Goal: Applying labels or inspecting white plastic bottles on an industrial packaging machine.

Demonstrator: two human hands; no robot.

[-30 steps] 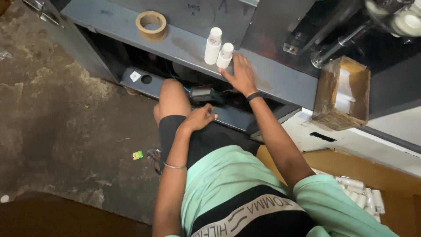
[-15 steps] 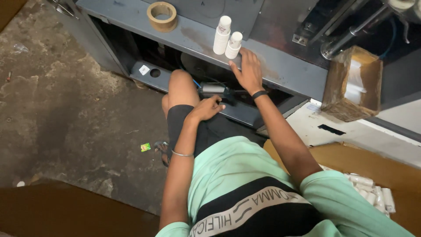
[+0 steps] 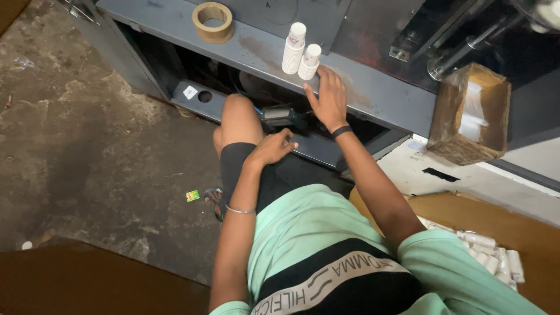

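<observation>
Here, right hand (image 3: 328, 96) spread open and flat, palm down on the grey metal ledge (image 3: 373, 93) of the machine, just beside two stacks of white paper cups (image 3: 301, 51), apparently as a brace while seated low. Left hand (image 3: 274, 147) loosely curled and empty on the raised knee (image 3: 239, 114), near a small dark device (image 3: 280, 116), kind unclear in shadow. Tape roll (image 3: 213, 21) flat at the ledge's far end.

2 cup stacks (image 3: 301, 51), 1 tape roll (image 3: 213, 22), 1 box (image 3: 471, 115).
</observation>
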